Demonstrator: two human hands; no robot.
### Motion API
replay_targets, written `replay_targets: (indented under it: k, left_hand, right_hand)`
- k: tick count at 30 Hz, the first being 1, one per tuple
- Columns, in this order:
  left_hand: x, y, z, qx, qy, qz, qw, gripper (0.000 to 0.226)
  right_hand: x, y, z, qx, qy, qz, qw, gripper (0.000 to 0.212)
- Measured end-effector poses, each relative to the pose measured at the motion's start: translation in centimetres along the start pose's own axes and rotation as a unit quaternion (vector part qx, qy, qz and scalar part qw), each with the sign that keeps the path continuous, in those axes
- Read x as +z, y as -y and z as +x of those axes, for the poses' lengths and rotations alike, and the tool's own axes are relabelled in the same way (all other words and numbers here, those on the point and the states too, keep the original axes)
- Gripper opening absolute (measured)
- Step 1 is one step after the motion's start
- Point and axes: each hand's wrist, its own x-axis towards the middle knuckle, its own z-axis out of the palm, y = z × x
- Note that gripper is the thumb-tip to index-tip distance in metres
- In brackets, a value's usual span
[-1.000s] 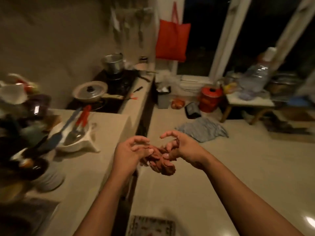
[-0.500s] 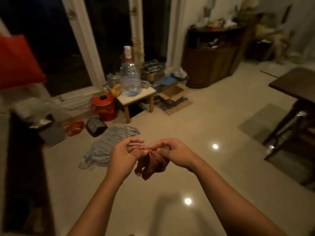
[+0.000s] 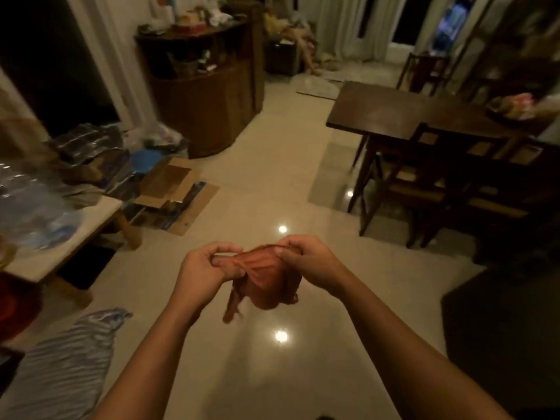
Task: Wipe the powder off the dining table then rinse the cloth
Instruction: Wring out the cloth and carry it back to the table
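A home's dining room: dark wooden dining table (image 3: 385, 112), chairs (image 3: 436, 183), cluttered cabinet (image 3: 206, 98), tiled floor (image 3: 272, 192).

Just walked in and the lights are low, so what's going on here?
A person holds a reddish-brown cloth bunched between both hands, the left hand and right hand each pinching its top edge, out over the tiled floor. The dark wooden dining table stands ahead to the right, not yet reached.

Rust-red cloth (image 3: 266, 277) bunched, hanging midair, dark dining table (image 3: 391, 113) beyond
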Motion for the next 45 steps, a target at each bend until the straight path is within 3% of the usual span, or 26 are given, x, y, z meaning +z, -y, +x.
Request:
replay_targets:
  k: [6,14,23,29,33,36,40,43,45]
  left_hand:
    - [6.5,-4.1,15.9,-0.01,0.098,-0.003,0.995,0.044]
    - [16.1,-10.1,34.3,-0.015,0.135,0.009,0.991,0.036]
    - [22.1,-16.0,55.9,0.061,0.168,0.139,0.974,0.026]
    - [25.3,-18.3,74.3,0.149,0.213,0.268,0.928,0.011]
    - [28.2,-21.1,84.8,0.157,0.24,0.377,0.881,0.011]
    - [30.6,-23.0,91.8,0.139,0.288,0.393,0.862,0.009]
    - [34.7,-23.8,100.9,0.1,0.359,0.368,0.852,0.036]
    - [37.9,-24.0,105.6,0.066,0.385,0.337,0.857,0.026]
    - [39.7,-24.1,108.3,0.053,0.381,0.327,0.863,0.012]
  right_hand:
    - [-8.1,-4.7,8.3,0.064,-0.104,0.036,0.992,0.014]
    - [-20.9,-10.1,23.2,0.093,-0.17,0.057,0.979,0.018]
    - [-32.1,-12.9,41.0,0.108,-0.2,-0.033,0.973,0.013]
    - [-37.2,-16.4,53.7,0.17,-0.269,-0.056,0.946,0.007]
    - [-40.1,-17.9,61.1,0.221,-0.286,-0.087,0.928,0.003]
    - [-42.1,-19.3,65.5,0.261,-0.286,-0.103,0.916,0.012]
    - [-44.6,-22.3,71.1,0.303,-0.27,-0.135,0.904,0.024]
    - [-46.2,-25.6,75.6,0.31,-0.247,-0.088,0.914,0.022]
    - [-47.0,-27.5,78.6,0.316,-0.227,0.012,0.921,0.02]
